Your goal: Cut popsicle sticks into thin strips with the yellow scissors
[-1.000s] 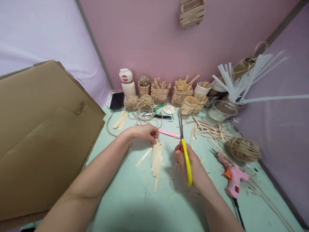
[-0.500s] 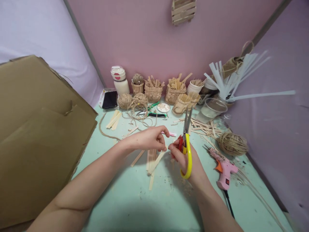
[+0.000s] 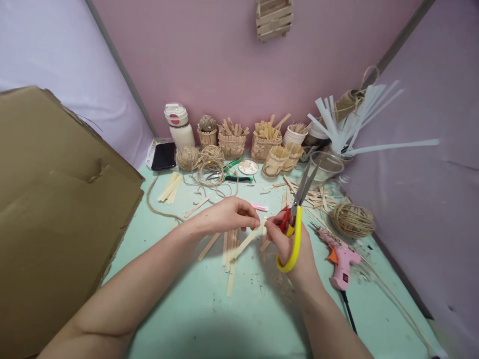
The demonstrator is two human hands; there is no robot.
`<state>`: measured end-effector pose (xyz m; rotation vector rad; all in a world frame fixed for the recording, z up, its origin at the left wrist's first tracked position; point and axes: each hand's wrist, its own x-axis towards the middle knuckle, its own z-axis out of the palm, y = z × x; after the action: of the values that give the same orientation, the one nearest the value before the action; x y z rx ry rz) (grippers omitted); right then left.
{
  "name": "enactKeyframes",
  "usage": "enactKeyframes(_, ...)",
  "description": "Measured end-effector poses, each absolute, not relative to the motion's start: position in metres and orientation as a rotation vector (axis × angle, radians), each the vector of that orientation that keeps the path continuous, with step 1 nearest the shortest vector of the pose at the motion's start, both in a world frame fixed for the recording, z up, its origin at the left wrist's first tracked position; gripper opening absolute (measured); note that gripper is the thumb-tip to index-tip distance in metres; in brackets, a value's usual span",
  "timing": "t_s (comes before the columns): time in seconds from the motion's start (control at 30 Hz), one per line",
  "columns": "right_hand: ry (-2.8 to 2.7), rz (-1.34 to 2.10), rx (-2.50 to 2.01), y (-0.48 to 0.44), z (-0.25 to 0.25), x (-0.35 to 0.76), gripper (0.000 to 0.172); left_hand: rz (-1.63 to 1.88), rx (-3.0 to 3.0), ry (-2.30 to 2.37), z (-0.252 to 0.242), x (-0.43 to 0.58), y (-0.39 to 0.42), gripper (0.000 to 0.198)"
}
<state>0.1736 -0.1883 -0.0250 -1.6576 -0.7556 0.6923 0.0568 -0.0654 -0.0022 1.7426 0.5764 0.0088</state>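
Note:
My left hand (image 3: 234,214) is closed in a pinch at the upper end of a pale flat wooden strip (image 3: 246,245), which slants down to the left. My right hand (image 3: 295,249) holds a pair of scissors (image 3: 298,227) with yellow and red handles, their blades pointing up and away. The thumb and fingertips of that hand also meet at the strip's upper end, close to my left fingertips. Under my hands, more wooden strips (image 3: 231,279) lie on the pale green table (image 3: 179,309). A pink and white pen-like item (image 3: 260,207) lies just beyond my fingers.
A pink glue gun (image 3: 342,264) and a twine ball (image 3: 352,220) lie on the right. Green-handled pliers (image 3: 239,178) rest among loose twine. Stick-filled baskets (image 3: 266,146) and a white bottle (image 3: 182,134) line the back. A large cardboard sheet (image 3: 63,214) stands left.
My hands have come together at the wooden strip's upper end, and my left fingers have closed on it. The scissors have tilted to the right. The whole view has shifted slightly.

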Motion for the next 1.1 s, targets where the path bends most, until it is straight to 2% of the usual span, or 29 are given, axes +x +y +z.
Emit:
enactKeyframes(0.2, -0.793, 0.723, -1.63, -0.19, -0.034, 0.174, 0.02, 0.098, 1.685, 0.595, -0.008, 0.061, -0.07, 0.018)
enactKeyframes(0.33, -0.875, 0.806, -1.579, -0.193, -0.052, 0.173, 0.03, 0.295, 1.617, 0.69, -0.003, 0.059, -0.065, 0.015)
enactKeyframes(0.57, -1.236, 0.932, -1.681, -0.201, -0.052, 0.171, 0.035, 0.545, 1.499, 0.745, 0.001, 0.06, -0.061, 0.011)
enactKeyframes(0.77, -1.275, 0.904, -1.792, -0.202, -0.048, 0.167, 0.039, 0.575, 1.426, 0.754, -0.001, 0.062, -0.066, 0.011)
enactKeyframes(1.1, -1.273, 0.928, -1.82, -0.202, -0.061, 0.167, 0.036, 0.552, 1.438, 0.77, 0.002, 0.063, -0.067, 0.01)
